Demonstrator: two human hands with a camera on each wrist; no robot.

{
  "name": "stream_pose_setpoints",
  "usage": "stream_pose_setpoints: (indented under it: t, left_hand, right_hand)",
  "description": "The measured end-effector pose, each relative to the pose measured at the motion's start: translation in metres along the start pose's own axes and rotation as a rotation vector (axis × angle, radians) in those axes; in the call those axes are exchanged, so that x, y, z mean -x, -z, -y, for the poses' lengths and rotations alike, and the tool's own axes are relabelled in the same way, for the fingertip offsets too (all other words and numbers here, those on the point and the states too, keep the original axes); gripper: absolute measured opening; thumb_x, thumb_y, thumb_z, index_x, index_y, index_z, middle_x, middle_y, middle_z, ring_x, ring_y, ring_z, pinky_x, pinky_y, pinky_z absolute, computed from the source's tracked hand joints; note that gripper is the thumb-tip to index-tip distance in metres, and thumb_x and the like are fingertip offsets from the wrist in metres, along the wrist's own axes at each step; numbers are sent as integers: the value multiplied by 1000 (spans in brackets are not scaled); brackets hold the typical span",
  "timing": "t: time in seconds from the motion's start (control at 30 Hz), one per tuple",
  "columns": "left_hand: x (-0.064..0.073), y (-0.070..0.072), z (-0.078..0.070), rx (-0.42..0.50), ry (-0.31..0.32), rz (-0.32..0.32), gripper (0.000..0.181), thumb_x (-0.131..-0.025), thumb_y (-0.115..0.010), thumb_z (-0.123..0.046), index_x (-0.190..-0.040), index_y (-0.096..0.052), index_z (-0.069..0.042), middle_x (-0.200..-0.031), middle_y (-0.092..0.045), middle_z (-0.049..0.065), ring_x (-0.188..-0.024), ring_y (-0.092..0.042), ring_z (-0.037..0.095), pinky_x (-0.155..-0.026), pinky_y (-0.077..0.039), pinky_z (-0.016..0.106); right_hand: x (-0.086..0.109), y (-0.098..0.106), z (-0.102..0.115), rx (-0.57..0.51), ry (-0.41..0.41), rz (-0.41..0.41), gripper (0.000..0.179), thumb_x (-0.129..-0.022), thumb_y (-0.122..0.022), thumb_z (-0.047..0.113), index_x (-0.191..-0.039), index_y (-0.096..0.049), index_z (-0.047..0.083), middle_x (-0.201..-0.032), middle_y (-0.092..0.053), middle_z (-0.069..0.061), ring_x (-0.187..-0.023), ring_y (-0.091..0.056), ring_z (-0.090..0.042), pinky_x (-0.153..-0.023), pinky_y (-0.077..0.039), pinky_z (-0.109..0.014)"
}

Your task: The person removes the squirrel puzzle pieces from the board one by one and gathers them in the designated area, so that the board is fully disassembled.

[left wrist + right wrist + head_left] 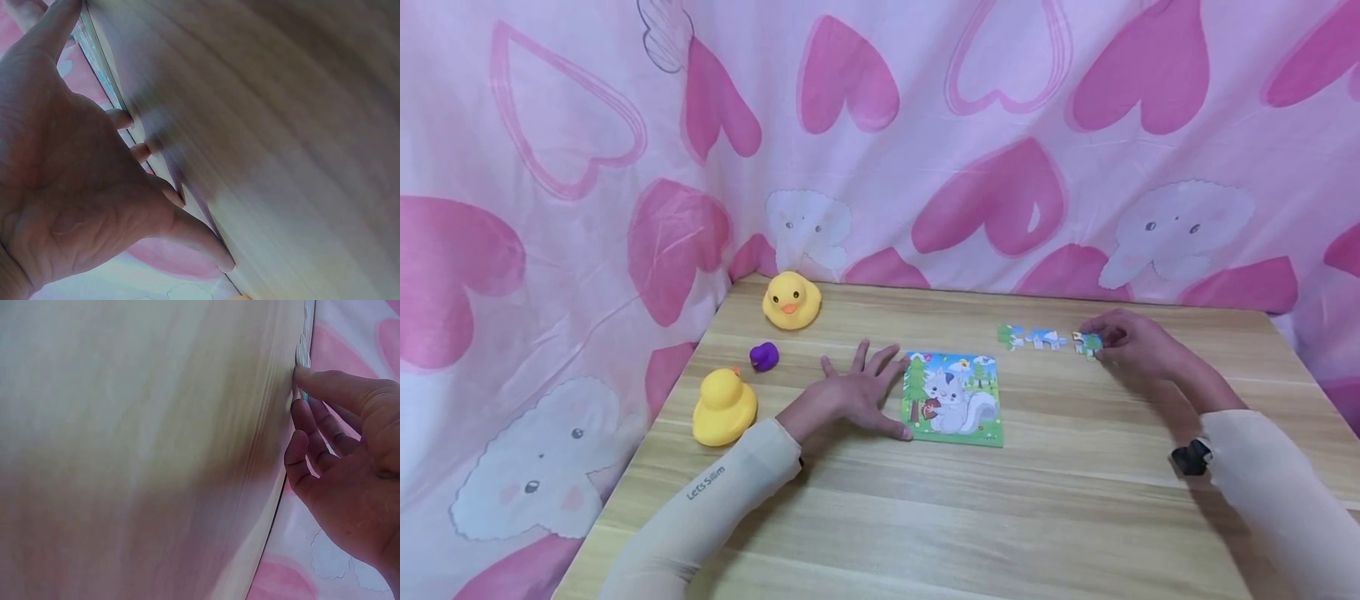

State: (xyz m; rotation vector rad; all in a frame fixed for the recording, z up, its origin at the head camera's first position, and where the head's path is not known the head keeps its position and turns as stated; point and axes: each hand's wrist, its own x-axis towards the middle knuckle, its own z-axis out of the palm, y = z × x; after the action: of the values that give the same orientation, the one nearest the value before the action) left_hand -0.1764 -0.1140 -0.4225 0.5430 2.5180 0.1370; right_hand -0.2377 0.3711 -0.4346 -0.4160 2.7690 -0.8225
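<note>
Puzzle piece (pixel 1087 342) pinched in right hand (pixel 1131 343) fingertips on the table (pixel 1075 500) (two more beside it); left hand (pixel 850 400) spread flat, touching the puzzle board (pixel 955 400).

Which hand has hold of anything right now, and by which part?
The right hand pinches a loose puzzle piece at its right edge with its fingertips. The left hand holds nothing; it lies flat on the table beside the puzzle board.
</note>
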Motion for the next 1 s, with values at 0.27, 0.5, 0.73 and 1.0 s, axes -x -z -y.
stream_pose_setpoints:
  t: [0.27,0.5,0.73,1.0]
  left_hand:
    - [1,-2,1,-3,2,-8,127,-75,-68,-89,-170,1,-41,-180,16,-8,-164,19,44,-109,2,95]
    - [1,0,1,-6,-1,-12,126,-76,-66,-90,-170,2,-41,-179,16,-8,-164,19,44,-108,1,95]
    - [1,2,-2,-11,-6,-8,127,-76,-67,-90,-170,1,-40,-180,16,-7,-164,19,44,-108,1,96]
    - [3,1,-3,-14,2,-9,127,-76,-66,-90,-170,1,-40,-180,15,-7,-164,18,44,-108,0,95]
  right_hand:
    - [-4,-3,0,61,21,5,45,-96,-71,-1,-140,-66,6,-131,-61,-22,-107,-60,-34,-85,-55,-39]
    - [-2,0,4,59,27,6,50,-94,-72,-3,-142,-63,4,-132,-64,-24,-110,-63,-38,-89,-58,-48]
    - [1,-6,11,72,71,-66,46,-93,-72,-1,-139,-66,3,-134,-61,-24,-108,-66,-38,-82,-60,-39]
    - [2,-28,66,105,159,-68,42,-95,-77,10,-135,-68,2,-125,-69,-18,-101,-68,-28,-84,-59,-43]
